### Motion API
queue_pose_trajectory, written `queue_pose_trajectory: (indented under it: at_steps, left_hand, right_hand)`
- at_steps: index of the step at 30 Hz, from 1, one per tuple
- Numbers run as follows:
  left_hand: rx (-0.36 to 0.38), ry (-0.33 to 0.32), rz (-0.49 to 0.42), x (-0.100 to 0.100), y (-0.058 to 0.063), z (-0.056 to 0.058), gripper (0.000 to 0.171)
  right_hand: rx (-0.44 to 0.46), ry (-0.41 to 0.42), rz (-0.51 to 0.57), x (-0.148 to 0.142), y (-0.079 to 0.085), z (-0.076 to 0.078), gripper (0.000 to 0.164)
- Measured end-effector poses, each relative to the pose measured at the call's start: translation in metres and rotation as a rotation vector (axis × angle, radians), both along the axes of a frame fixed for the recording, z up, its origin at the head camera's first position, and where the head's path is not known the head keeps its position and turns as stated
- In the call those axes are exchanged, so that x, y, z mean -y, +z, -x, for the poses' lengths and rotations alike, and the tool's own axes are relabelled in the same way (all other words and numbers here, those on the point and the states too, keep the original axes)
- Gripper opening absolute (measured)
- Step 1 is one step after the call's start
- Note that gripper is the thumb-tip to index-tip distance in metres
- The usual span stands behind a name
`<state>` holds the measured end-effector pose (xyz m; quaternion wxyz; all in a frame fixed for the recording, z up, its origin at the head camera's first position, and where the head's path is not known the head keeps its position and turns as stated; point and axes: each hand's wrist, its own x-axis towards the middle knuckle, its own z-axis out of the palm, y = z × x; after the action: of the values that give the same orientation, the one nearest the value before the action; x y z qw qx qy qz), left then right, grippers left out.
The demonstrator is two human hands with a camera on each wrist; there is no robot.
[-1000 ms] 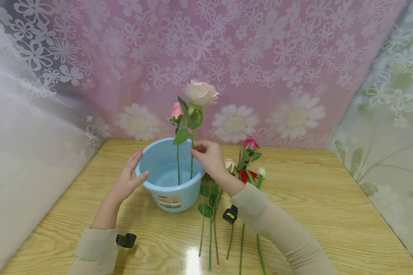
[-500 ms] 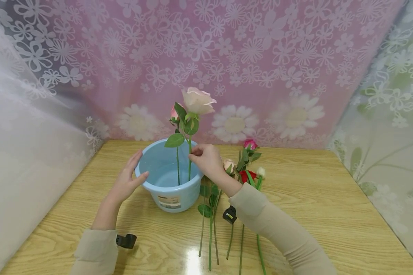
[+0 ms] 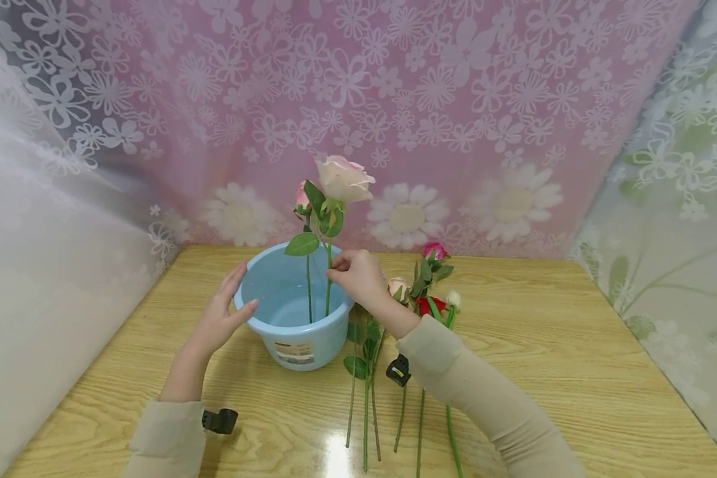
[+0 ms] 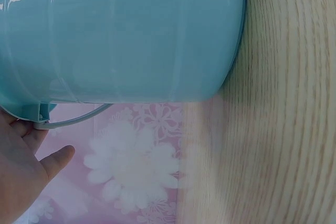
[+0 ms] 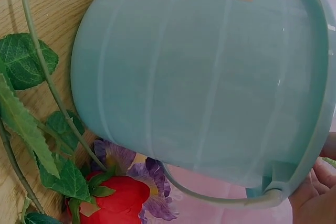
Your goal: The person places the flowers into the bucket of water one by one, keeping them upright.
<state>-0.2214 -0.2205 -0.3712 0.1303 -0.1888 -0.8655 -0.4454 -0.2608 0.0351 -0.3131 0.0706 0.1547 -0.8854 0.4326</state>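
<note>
Left hand [image 3: 220, 307] rests, fingers spread, against the left side of the blue bucket [image 3: 328, 344] while the right hand [image 3: 361, 279] pinches the white rose [image 3: 344, 180], its stem [image 3: 328, 255] inside, right of the pink rose [image 3: 301, 195]; steadying and a light pinch should keep it upright.

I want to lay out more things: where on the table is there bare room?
Bare: the table between the white bud and right curtain, and between the left hand and left curtain. Crowded: right of the bucket, where stems lie partly under the right sleeve.
</note>
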Motion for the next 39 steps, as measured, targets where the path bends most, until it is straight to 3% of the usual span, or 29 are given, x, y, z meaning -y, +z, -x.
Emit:
queue_pose_trajectory:
  at_steps: [11,24,39]
  left_hand:
    - [-0.010,-0.009,-0.018,-0.001,-0.001,0.001,0.069]
    - [0.008,0.002,-0.008,0.000,-0.001,0.001,0.069]
    - [0.010,0.001,-0.006,0.000,-0.002,0.001,0.069]
  right_hand:
    - [0.040,0.009,0.031,-0.003,0.001,-0.002,0.019]
    - [0.004,0.059,0.123,-0.016,0.003,-0.008,0.018]
    - [0.043,0.050,0.177,-0.041,0.003,-0.018,0.016]
